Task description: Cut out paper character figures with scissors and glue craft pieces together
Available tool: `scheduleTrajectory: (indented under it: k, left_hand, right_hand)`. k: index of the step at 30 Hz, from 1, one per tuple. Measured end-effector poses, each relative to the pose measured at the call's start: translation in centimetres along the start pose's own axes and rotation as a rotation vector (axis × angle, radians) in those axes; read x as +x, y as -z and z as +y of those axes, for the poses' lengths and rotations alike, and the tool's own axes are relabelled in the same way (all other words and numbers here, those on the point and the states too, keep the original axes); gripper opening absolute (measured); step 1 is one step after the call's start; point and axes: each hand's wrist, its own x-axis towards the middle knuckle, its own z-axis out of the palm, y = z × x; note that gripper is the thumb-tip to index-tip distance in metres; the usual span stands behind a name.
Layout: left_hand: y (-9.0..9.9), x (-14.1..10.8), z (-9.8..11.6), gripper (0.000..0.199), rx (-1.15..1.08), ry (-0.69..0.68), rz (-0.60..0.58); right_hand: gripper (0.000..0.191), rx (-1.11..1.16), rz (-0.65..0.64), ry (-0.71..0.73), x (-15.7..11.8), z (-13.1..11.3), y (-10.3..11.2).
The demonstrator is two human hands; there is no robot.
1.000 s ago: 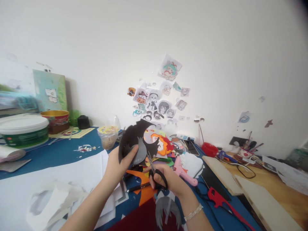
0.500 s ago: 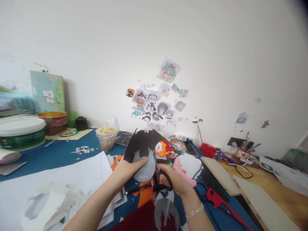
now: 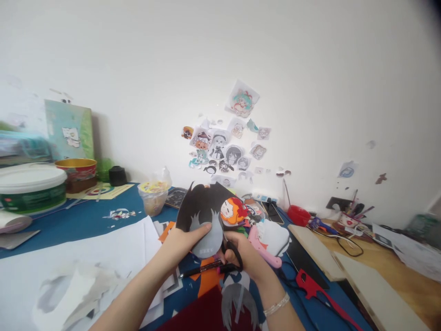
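Note:
Black paper (image 3: 189, 207) with a grey hair-shaped cutout (image 3: 208, 241) lying over it is pinched in my left hand (image 3: 191, 236), the thumb on top. My right hand (image 3: 243, 250) grips black-handled scissors (image 3: 236, 255) at the right edge of the paper; most of the blades are hidden. Just below the hands lie a black pen (image 3: 200, 269) and orange paper (image 3: 208, 280). Nearer to me, a second grey hair cutout (image 3: 239, 301) rests on dark red paper (image 3: 200, 312). An orange-haired paper character (image 3: 234, 211) shows behind the black paper.
White sheets (image 3: 113, 248) and torn scraps cover the left front. A pink glue gun (image 3: 262, 248) and a red tool (image 3: 320, 294) lie to the right. Behind stand a clear cup (image 3: 154, 197), a white-lidded tub (image 3: 31, 188) and a phone (image 3: 273, 212). Pictures hang on the wall.
The scissors' handles have swung slightly left and closer together in my right hand. The black paper has tilted a little; my left hand keeps its hold.

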Motion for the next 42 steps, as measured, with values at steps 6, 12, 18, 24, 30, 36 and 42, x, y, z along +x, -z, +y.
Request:
scheduleTrajectory:
  k: [6, 12, 18, 24, 30, 36, 42]
  left_hand:
    - [0.0, -0.2, 0.1, 0.053, -0.059, -0.036, -0.041]
    - [0.1, -0.2, -0.1, 0.048, -0.071, -0.025, -0.074]
    - [-0.1, -0.2, -0.1, 0.055, -0.088, -0.051, -0.05]
    - [-0.3, -0.2, -0.3, 0.057, -0.122, -0.039, -0.04]
    - [0.0, -0.4, 0.4, 0.061, -0.088, 0.033, -0.09]
    - [-0.3, -0.4, 0.0, 0.062, -0.167, -0.003, -0.1]
    - [-0.5, -0.4, -0.4, 0.054, -0.254, 0.022, -0.171]
  right_hand:
    - [0.057, 0.132, 0.02, -0.018, 0.1, 0.1, -0.3]
    - [0.054, 0.153, 0.017, 0.014, 0.2, -0.2, -0.6]
    - [0.054, 0.16, 0.051, 0.013, 0.2, 0.1, -0.7]
    - [0.063, 0.154, 0.032, -0.009, 0.1, 0.5, -0.3]
    - [0.061, 0.12, 0.008, -0.01, 0.1, 0.4, -0.1]
    - [0.063, 0.141, 0.044, 0.076, 0.3, 1.3, -0.3]
    - [0.06, 0.163, 0.093, 0.085, 0.5, 1.8, -0.4]
